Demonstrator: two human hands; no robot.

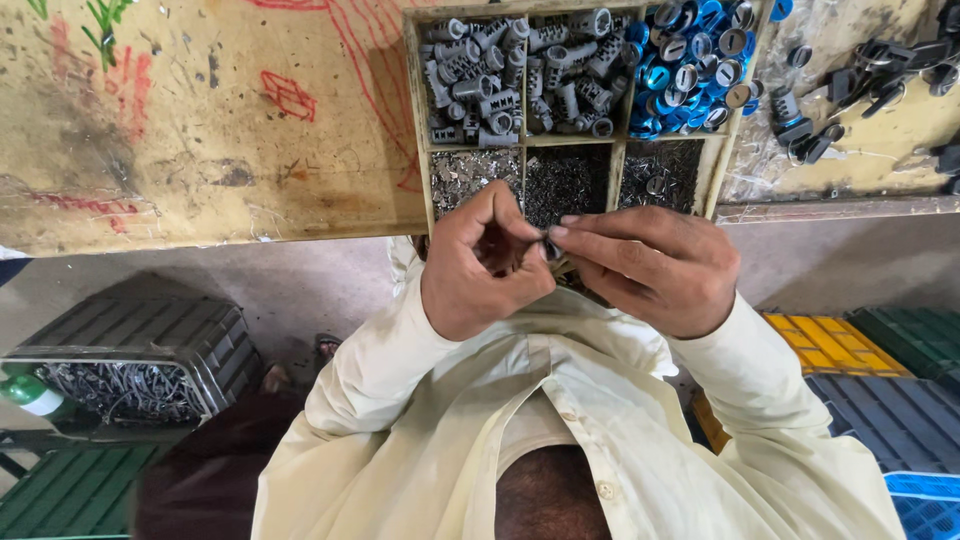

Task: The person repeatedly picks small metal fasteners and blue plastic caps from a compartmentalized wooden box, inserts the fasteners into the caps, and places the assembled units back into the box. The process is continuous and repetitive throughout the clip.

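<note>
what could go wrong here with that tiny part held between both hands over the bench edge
1. The small part is pinched only by the fingertips of the left hand and right hand beyond the edge of the bench; a slip would likely drop it into the lap or onto the floor.
2. The divided tray sits close by at the bench edge; a knock could spill its small pieces.

Scuffed, paint-marked wooden bench (200, 130) – dull grey metal cylinders (480, 75), glossy blue caps (690, 70).
</note>
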